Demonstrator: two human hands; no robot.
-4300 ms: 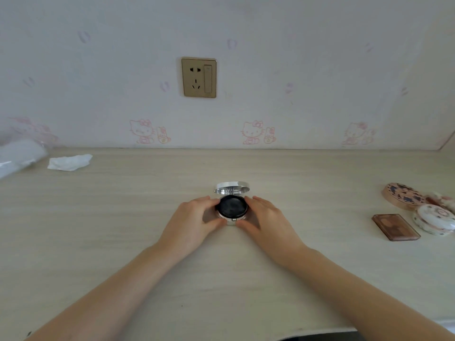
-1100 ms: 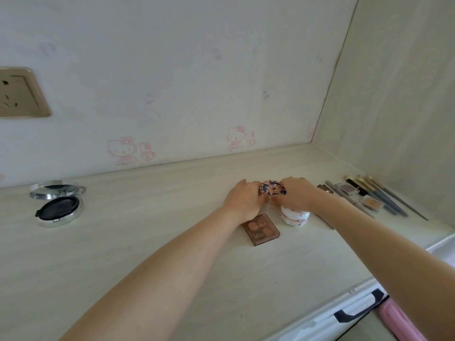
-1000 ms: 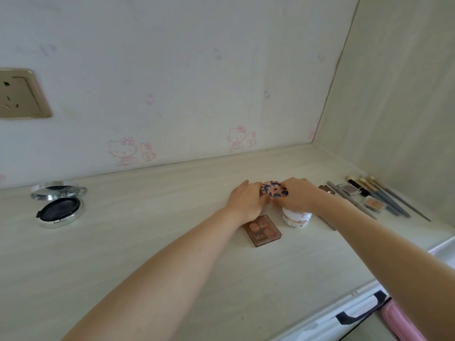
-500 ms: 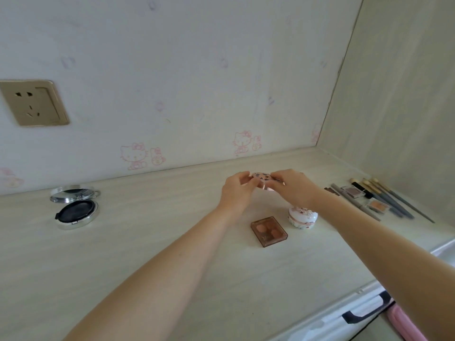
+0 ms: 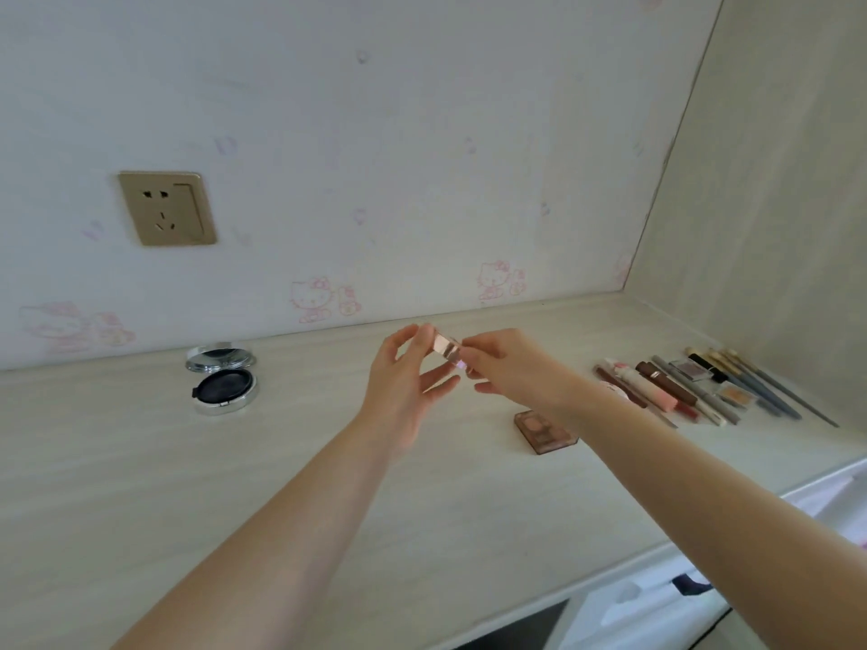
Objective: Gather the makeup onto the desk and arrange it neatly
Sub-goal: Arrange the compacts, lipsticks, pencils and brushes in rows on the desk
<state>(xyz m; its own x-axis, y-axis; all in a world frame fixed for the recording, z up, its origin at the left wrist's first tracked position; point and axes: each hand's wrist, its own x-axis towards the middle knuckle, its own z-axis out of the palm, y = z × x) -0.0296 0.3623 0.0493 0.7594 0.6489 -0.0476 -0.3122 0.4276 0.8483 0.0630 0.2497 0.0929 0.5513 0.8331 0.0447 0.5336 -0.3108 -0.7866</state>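
Both hands are raised above the middle of the counter (image 5: 140, 485) with a small round pink compact (image 5: 447, 351) between them. The left hand (image 5: 407, 396) pinches its left edge with thumb and forefinger, the other fingers spread loose below; the right hand (image 5: 511, 368) grips the right edge with curled fingers. The compact is turned edge-on and blurred, so whether its lid is shut or parting cannot be told — the two-handed hold looks like one for opening it or turning it over before it is set down.

Toward the back edge on the left, an open cushion compact (image 5: 224, 380) lies flat: its mirrored lid is tipped back toward the wall and its base holds a black puff. It seems to have been left open for display, well apart from everything else.

Just under the right forearm lies a brown eyeshadow palette (image 5: 544, 431), its pinkish pans showing through the lid. Near the right-hand corner, a row of brushes and pencils (image 5: 732, 384) lies side by side, roughly parallel, with two small square shadow pans (image 5: 736, 395) among them — already ordered, by the look of it. A pale, pink-trimmed thing peeks out beyond the right wrist, too hidden to name.
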